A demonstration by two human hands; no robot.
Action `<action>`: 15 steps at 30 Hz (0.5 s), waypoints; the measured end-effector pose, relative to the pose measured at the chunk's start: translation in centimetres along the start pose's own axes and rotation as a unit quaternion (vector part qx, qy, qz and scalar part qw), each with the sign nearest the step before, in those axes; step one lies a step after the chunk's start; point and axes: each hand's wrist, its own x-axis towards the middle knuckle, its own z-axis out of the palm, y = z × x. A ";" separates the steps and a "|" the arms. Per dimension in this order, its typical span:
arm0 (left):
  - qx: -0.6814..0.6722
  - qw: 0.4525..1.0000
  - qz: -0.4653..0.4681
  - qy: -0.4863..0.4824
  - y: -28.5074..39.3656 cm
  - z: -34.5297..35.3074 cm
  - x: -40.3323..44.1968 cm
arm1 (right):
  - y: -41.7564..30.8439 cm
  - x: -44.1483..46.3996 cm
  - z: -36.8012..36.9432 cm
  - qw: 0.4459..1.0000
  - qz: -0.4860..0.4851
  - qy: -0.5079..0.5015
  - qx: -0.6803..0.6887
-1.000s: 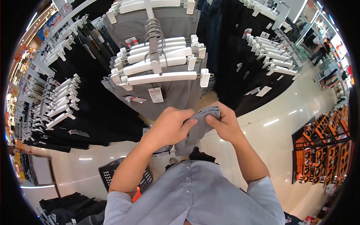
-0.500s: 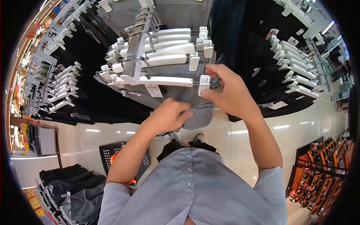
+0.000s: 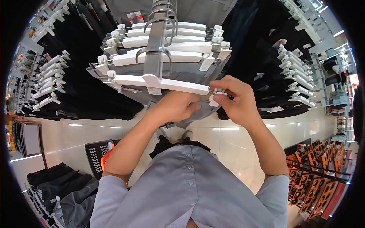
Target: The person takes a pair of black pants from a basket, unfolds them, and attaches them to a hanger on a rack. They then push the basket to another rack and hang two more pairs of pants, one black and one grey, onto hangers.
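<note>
A white clip hanger [image 3: 182,86] hangs at the front of a metal rail [image 3: 155,49], its right end tilted down. My right hand [image 3: 237,100] is closed on the white hanger clip [image 3: 213,100] at that end, thumb below and fingers above. Just under the bar, my left hand [image 3: 175,106] is closed on grey trousers [image 3: 201,114]; its fingertips are partly hidden by the cloth and the bar. Behind this hanger, several white hangers [image 3: 163,57] carry more grey trousers.
Racks of black trousers flank the rail, with white hangers at the left [image 3: 51,81] and right [image 3: 298,74]. A black shopping basket [image 3: 95,155] stands on the tiled floor [image 3: 235,144]. Orange-packaged goods [image 3: 315,163] fill a stand at the right; dark folded clothes [image 3: 72,190] lie lower left.
My right hand has tightened round the clip, and the clip has tipped over. The front hanger's right end has dropped. My left hand has moved up close under the bar with the trousers.
</note>
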 end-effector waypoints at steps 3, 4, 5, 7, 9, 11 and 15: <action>-0.021 0.999 0.027 0.011 -0.5 0.0 0.0 | -0.3 -0.1 0.7 0.998 -0.045 0.027 -0.022; -0.029 0.999 0.029 0.009 -0.7 0.0 0.0 | -0.4 -0.1 0.9 0.997 -0.059 0.035 -0.031; -0.031 0.999 0.017 -0.005 -0.8 -0.1 -0.1 | -0.5 -0.1 1.0 0.996 -0.068 0.037 -0.035; -0.037 0.999 -0.007 -0.032 -0.9 -0.1 -0.2 | -0.4 -0.2 1.2 0.995 -0.083 0.039 -0.041; -0.043 0.998 0.014 -0.038 -0.9 -0.2 -0.1 | -0.5 -0.3 1.6 0.996 -0.066 0.048 -0.029; -0.058 0.997 0.023 -0.046 -1.2 -0.2 0.0 | -0.5 -0.5 1.9 0.997 -0.051 0.059 -0.008; -0.106 0.993 -0.004 -0.058 -1.4 -0.2 0.0 | -0.5 -0.6 2.0 0.997 -0.045 0.064 0.010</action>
